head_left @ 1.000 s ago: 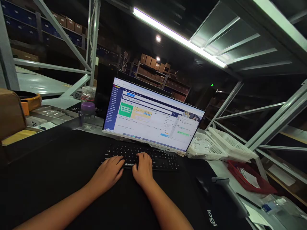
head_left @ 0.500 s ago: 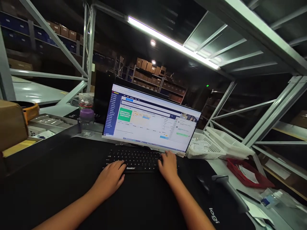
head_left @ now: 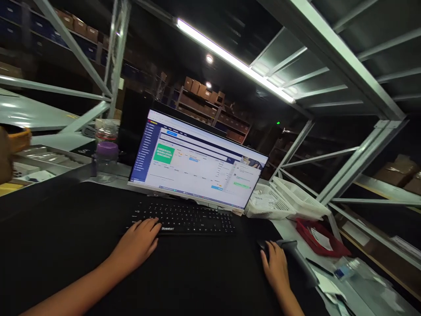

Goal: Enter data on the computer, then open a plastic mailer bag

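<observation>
My left hand (head_left: pixel 140 237) lies flat with its fingers spread on the lower left edge of the black keyboard (head_left: pixel 187 217). My right hand (head_left: pixel 275 265) is off to the right on the black desk mat (head_left: pixel 197 272), cupped over a dark mouse (head_left: pixel 264 244) whose front pokes out past the fingertips. Just right of that hand lies a grey barcode scanner (head_left: pixel 297 256). Behind the keyboard stands the lit monitor (head_left: pixel 197 164) with a web page and a green box on it.
A purple-lidded clear jar (head_left: pixel 105 160) stands left of the monitor. White perforated baskets (head_left: pixel 286 199) and a red tray (head_left: pixel 320 237) sit to the right, with papers and a small bottle (head_left: pixel 345 267) near the edge. Metal rack posts rise on both sides.
My right hand left the keyboard and moved right and toward me, onto the mouse beside the scanner. The left hand stayed on the keyboard. My view swung to the right.
</observation>
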`<state>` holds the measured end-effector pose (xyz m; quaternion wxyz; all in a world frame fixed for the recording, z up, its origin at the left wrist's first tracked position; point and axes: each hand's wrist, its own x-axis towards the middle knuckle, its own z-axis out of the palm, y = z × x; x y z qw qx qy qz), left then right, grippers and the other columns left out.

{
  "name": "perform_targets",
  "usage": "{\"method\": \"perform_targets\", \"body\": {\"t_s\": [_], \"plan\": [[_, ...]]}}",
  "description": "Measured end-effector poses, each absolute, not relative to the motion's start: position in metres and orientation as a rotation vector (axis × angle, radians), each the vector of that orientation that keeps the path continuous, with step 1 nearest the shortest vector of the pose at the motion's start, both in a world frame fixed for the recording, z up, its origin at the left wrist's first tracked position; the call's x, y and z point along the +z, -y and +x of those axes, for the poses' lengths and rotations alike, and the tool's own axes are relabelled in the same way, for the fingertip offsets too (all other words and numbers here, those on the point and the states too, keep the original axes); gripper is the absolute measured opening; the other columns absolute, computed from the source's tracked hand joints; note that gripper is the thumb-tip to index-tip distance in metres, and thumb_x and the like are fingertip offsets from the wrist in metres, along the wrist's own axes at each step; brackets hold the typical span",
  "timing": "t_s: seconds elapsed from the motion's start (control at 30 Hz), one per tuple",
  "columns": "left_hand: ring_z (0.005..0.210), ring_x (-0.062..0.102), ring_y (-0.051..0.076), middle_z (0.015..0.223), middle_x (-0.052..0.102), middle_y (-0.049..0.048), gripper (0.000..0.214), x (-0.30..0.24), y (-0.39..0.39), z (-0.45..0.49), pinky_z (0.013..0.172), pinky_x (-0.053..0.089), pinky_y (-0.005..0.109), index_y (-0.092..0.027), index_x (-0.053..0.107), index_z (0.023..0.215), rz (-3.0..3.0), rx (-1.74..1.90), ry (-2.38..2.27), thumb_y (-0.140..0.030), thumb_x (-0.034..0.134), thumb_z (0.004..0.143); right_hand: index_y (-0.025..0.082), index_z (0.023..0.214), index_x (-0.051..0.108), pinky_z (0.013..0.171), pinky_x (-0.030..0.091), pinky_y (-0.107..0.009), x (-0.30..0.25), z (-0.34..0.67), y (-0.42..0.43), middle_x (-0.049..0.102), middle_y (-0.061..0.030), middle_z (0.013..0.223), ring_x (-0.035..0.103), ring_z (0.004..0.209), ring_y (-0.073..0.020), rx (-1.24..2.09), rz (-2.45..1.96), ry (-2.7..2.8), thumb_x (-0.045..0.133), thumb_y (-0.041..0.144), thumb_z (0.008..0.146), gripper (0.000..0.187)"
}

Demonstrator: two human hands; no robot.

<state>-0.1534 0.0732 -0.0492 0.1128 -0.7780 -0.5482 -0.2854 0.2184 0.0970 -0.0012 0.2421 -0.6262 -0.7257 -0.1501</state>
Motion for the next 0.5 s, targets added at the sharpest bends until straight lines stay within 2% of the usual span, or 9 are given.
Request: {"method": "perform_targets", "body": {"t_s": [0.1, 0.2, 0.3, 0.4, 0.5], "plan": [[0.125, 0.068, 0.035, 0.135, 0.072, 0.0193, 0.043, -0.052, -0.077, -0.156, 0.107, 0.053, 0.056, -0.018, 0.073, 0.118, -2.312, -0.823, 1.585, -0.029, 0.042, 0.09, 0.021, 0.134, 0.062, 0.099, 0.058, -0.048, -0.011, 0.253, -0.063, 0.062, -0.0098, 0.138, 0.065, 0.118, -0.0257, -0.388, -1.781, 1.946, 0.067, 0.043, 0.101, 0.04], [0.123, 0.068, 0.035, 0.134, 0.072, 0.0193, 0.047, -0.056, -0.083, -0.159, 0.106, 0.054, 0.057, -0.017, 0.072, 0.119, -2.298, -0.774, 1.541, -0.034, 0.038, 0.092, 0.021, 0.138, 0.06, 0.111, 0.05, -0.052, -0.017, 0.258, -0.046, 0.061, -0.0107, 0.142, 0.059, 0.13, -0.0277, -0.317, -1.754, 1.992, 0.069, 0.032, 0.098, 0.043], [0.121, 0.069, 0.035, 0.134, 0.072, 0.0191, 0.048, -0.059, -0.085, -0.161, 0.104, 0.055, 0.056, -0.017, 0.073, 0.119, -2.29, -0.778, 1.513, -0.035, 0.038, 0.092, 0.017, 0.134, 0.065, 0.12, 0.041, -0.049, -0.015, 0.228, -0.058, 0.061, -0.0132, 0.141, 0.053, 0.137, -0.0272, -0.17, -1.615, 2.083, 0.064, 0.021, 0.094, 0.04], [0.121, 0.069, 0.034, 0.133, 0.073, 0.0183, 0.046, -0.06, -0.085, -0.162, 0.104, 0.055, 0.054, -0.018, 0.073, 0.118, -2.278, -0.792, 1.518, -0.034, 0.039, 0.092, 0.015, 0.127, 0.069, 0.122, 0.038, -0.047, -0.01, 0.186, -0.079, 0.062, -0.0144, 0.139, 0.052, 0.137, -0.0275, -0.105, -1.544, 2.088, 0.064, 0.021, 0.094, 0.034], [0.122, 0.069, 0.034, 0.134, 0.073, 0.018, 0.046, -0.059, -0.084, -0.161, 0.104, 0.056, 0.054, -0.018, 0.073, 0.119, -2.264, -0.777, 1.528, -0.033, 0.04, 0.091, 0.016, 0.129, 0.068, 0.123, 0.036, -0.047, -0.005, 0.155, -0.093, 0.062, -0.0138, 0.14, 0.052, 0.137, -0.0273, -0.111, -1.498, 2.055, 0.064, 0.024, 0.095, 0.035]]}}
